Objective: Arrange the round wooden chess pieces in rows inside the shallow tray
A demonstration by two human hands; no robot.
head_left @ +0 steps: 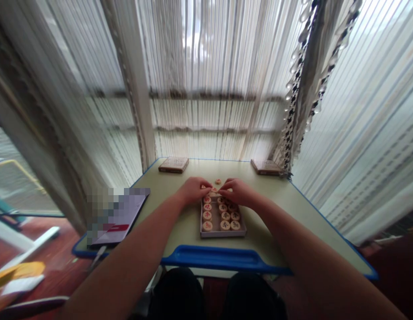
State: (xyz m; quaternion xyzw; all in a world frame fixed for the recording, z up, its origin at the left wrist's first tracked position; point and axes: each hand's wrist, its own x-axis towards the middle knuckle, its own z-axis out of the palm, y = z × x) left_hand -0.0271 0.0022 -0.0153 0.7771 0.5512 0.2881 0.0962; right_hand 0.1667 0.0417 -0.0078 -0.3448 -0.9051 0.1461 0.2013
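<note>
A shallow open box (pixel 216 220) on the table holds round wooden Chinese chess pieces. Pieces with red characters, such as one red piece (pixel 207 216), line its left side. Dark-marked pieces, such as one black piece (pixel 225 216), stand in two columns on the right. Over the box's far left end, my left hand (pixel 194 190) is closed, fingertips pinched at a chess piece (pixel 203 187). Facing it from the right, my right hand (pixel 238 192) is closed on a piece partly hidden by its fingers. Between the fingertips shows another piece (pixel 214 190). One loose piece (pixel 218 181) lies just beyond.
Two flat closed boxes stand at the far edge, a left box (pixel 174 164) and a right box (pixel 266 167). A tablet-like device (pixel 121 220) lies at the table's left. The blue tray edge (pixel 216 258) runs along the front; curtains (pixel 206 111) hang behind.
</note>
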